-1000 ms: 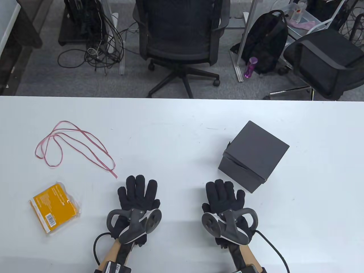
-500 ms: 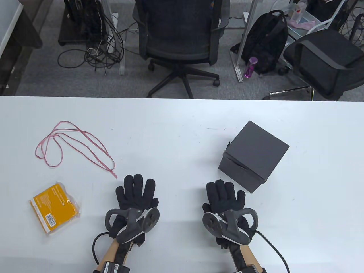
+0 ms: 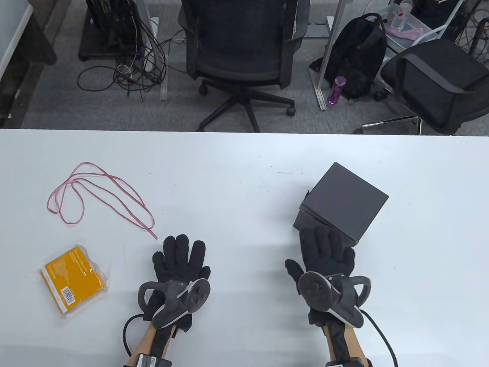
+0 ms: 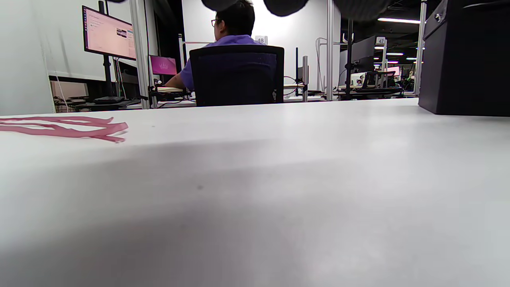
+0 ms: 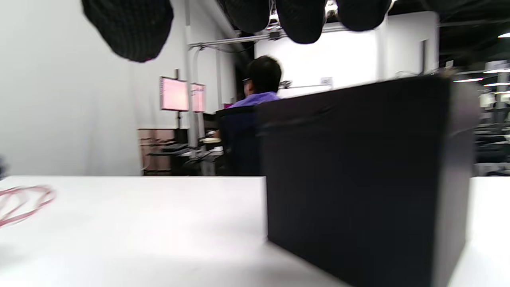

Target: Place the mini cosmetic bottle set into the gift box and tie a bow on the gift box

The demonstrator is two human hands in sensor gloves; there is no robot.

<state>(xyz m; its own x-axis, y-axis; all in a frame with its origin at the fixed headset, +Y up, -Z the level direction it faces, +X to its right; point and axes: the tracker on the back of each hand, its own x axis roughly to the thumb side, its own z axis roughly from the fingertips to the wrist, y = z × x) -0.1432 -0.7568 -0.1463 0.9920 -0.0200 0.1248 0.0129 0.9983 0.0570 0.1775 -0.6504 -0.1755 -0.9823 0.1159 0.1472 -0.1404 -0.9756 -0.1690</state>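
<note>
A black gift box (image 3: 345, 200) with its lid on stands on the white table (image 3: 237, 183) at the right; it fills the right wrist view (image 5: 358, 179). My right hand (image 3: 324, 246) has lifted off the table and reaches toward the box's near side with straight fingers, just in front of it. My left hand (image 3: 179, 254) lies flat on the table with spread fingers. A pink ribbon (image 3: 99, 195) lies loose at the left. The cosmetic set, an orange packet in clear wrap (image 3: 73, 279), lies near the front left.
Office chairs (image 3: 244, 57) and a black backpack (image 3: 357, 57) stand on the floor beyond the table's far edge. In the left wrist view a seated person (image 4: 227, 48) is at a desk in the background.
My right hand rose from the table and moved forward and right to the box's near side. My left hand drifted slightly to the left.
</note>
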